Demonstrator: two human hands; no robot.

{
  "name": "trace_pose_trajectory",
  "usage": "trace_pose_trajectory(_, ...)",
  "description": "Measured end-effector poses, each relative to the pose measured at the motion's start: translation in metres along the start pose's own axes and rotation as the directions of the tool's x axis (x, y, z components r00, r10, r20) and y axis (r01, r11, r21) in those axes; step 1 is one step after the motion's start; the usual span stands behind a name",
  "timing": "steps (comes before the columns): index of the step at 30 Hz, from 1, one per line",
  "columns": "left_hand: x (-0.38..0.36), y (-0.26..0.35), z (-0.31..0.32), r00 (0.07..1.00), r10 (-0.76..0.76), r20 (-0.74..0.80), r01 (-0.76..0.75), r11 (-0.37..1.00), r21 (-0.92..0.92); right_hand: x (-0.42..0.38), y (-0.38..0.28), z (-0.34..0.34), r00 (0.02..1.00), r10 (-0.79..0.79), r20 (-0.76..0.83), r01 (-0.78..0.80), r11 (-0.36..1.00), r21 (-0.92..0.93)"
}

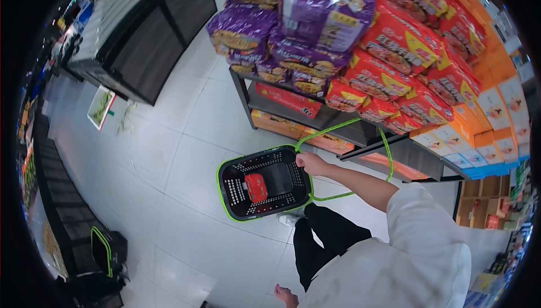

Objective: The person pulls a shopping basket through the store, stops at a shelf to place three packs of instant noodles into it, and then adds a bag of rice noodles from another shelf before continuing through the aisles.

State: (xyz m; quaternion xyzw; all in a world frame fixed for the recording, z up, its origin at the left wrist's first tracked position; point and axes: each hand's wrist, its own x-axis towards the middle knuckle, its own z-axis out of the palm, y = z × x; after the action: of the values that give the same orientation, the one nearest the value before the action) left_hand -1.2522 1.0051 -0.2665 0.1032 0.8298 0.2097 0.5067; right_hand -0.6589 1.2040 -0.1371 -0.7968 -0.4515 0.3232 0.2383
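Note:
My right hand [313, 164] is closed on the near rim of a black shopping basket [265, 214] with lime-green edging. The green handle [390, 153] of the basket is folded outward, around my forearm. Inside the basket lies a red packet [256, 188], towards the middle. Low in the view, my left hand [286, 295] hangs beside my body with its fingers curled, and I see nothing in it.
Purple packs [327, 12] and red noodle packs [394, 54] are piled on a dark shelf [242, 91] ahead. Orange cartons [451, 125] stand at the right. A white tray with greens [101, 107] lies on the floor at left, near a dark display stand [146, 49]. Another basket [107, 251] is lower left.

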Motion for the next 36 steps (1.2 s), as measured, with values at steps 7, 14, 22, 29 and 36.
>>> trace_pose_trajectory(7, -0.022, 0.113, 0.071, 0.952, 0.205, 0.23, -0.233, 0.967, 0.103, -0.138, 0.053, -0.106, 0.939, -0.108, -0.325, 0.077, 0.991, -0.107)
trace_pose_trajectory(14, -0.02, 0.137, 0.131, 0.876, 0.317, 0.364, -0.393, 0.906, 0.156, -0.236, 0.058, -0.235, 0.915, 0.089, -0.394, 0.004, 0.974, 0.228)
trace_pose_trajectory(22, -0.076, 0.134, 0.187, 0.79, 0.498, 0.358, -0.529, 0.848, -0.014, -0.31, -0.047, -0.411, 0.526, -0.427, -0.735, 0.169, 0.9, -0.401)
trace_pose_trajectory(29, -0.077, 0.096, 0.167, 0.752, 0.597, 0.279, -0.637, 0.767, 0.077, -0.301, -0.028, -0.529, 0.543, -0.615, -0.572, -0.288, 0.504, -0.815)
trace_pose_trajectory(36, -0.087, 0.043, 0.138, 0.925, 0.317, 0.207, -0.342, 0.935, 0.093, -0.29, -0.008, -0.551, 0.75, -0.539, -0.382, -0.255, 0.297, -0.92)
